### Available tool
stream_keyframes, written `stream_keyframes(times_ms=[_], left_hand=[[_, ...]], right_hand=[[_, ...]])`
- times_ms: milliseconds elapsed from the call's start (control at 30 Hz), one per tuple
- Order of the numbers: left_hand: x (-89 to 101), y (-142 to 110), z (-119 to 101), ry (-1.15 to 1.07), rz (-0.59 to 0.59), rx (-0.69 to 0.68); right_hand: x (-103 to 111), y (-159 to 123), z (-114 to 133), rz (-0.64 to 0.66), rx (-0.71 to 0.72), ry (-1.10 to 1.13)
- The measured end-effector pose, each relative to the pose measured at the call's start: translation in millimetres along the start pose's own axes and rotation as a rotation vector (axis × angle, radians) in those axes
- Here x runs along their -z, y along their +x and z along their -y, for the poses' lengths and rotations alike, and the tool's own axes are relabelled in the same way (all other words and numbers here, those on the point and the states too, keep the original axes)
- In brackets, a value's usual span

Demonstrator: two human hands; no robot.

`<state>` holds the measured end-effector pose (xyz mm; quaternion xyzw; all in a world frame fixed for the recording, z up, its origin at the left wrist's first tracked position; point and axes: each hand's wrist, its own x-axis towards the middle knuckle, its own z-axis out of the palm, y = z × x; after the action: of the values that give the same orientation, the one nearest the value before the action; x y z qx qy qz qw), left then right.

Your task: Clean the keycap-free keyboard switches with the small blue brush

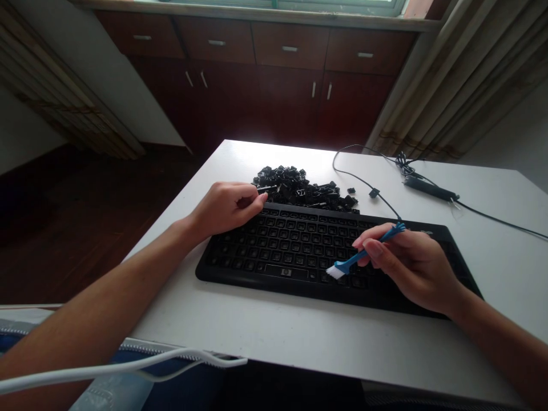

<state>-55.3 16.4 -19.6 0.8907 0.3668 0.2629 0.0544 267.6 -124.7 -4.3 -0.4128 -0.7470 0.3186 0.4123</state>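
Note:
A black keyboard (295,242) with its keycaps off lies across the white table. My right hand (411,260) pinches a small blue brush (357,260) by the handle. Its white bristles point down to the left, at the lower key sockets right of the space bar spot; whether they touch cannot be made out. My left hand (231,208) rests closed at the keyboard's upper left corner, fingers curled in and thumb against the index finger. Behind the keyboard is a heap of loose black keycaps (289,182), with a single keycap (351,190) lying apart to the right.
From the keyboard's back edge a black cable (355,176) runs to a tied bundle (403,164). A black stick-shaped item (430,188) with a cord lies at the right of the white table (265,319). A white cable (128,368) crosses near my lap. Beyond stand dark red cabinets (274,103).

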Motion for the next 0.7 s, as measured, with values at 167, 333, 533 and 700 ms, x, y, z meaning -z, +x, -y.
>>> stream_keyframes(times_ms=[167, 333, 533, 700], left_hand=[[0.0, 0.3, 1.0, -0.002, -0.005, -0.003], [0.7, -0.3, 1.5, -0.009, -0.014, -0.011], [0.6, 0.0, 1.1, -0.011, -0.007, -0.009], [0.4, 0.6, 0.7, -0.015, -0.005, -0.008]], right_hand=[[-1.8, -1.2, -0.4, 0.042, 0.030, -0.006], [-1.6, -3.1, -1.4, 0.057, 0.038, 0.024], [3.3, -2.2, -1.7, 0.017, 0.076, -0.015], [2.6, -2.9, -4.1, 0.071, 0.089, -0.052]])
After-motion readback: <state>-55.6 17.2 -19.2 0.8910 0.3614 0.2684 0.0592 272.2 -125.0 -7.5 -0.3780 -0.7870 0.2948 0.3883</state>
